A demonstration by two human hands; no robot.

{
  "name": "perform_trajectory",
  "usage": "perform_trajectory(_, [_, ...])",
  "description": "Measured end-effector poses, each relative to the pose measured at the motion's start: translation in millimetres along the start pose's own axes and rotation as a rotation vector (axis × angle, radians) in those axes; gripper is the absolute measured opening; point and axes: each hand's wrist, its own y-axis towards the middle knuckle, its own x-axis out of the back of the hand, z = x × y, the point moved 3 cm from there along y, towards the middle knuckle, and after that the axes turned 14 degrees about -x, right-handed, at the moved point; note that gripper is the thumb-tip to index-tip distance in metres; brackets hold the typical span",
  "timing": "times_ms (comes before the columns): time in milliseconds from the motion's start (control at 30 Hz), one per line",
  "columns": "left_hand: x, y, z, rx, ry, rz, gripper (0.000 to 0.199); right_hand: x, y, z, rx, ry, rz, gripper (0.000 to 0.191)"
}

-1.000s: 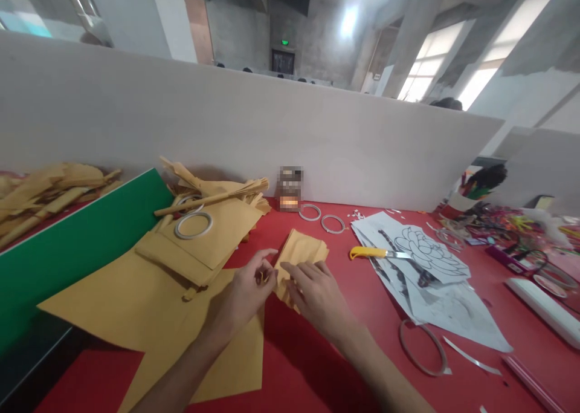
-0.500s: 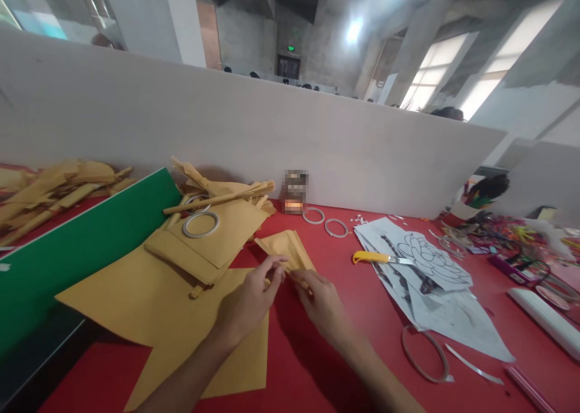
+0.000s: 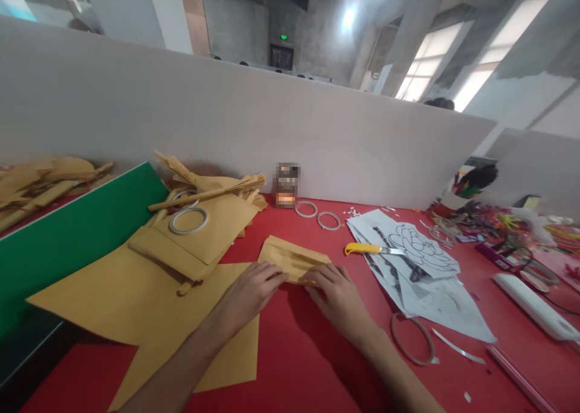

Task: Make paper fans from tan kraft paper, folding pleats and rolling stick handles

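Fingers of both hands pressing folded kraft paper, red table

A red table carries brown paper sheets on the left, a folded brown piece mid-table — printed drawings and a yellow-handled knife to the right.

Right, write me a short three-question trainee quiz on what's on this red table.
1. True or false: both hands rest on the folded yellow paper.
2. What lies on the printed flower sheets? A) a yellow-handled knife B) a green board C) a tape ring
3. Fill in: the tape ring on the left sits on a stack of ____ paper.

Key
1. True: the left hand and right hand press its near edge.
2. A: the yellow-handled knife.
3. Yellow: the yellow paper stack.
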Motion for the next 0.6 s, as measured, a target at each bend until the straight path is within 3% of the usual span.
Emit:
perform_trajectory(167, [-0.4,2.0,-1.9,0.057,-0.135,-0.066,0.02,-19.1,3.8,15.9,0.091,-0.101,-0.03,0.012])
perform_trajectory(400, [5.6,-0.3,7.4,0.205,-0.279,-0.024,0.011,-29.8,-1.4,-1.5,-0.088,0.118,0.036,0.014])
perform_trajectory(600, [12.4,1.7,4.0,0.19,-0.302,-0.002,0.017,-22.5,-0.4,-2.4,-0.127,0.148,0.081,0.017])
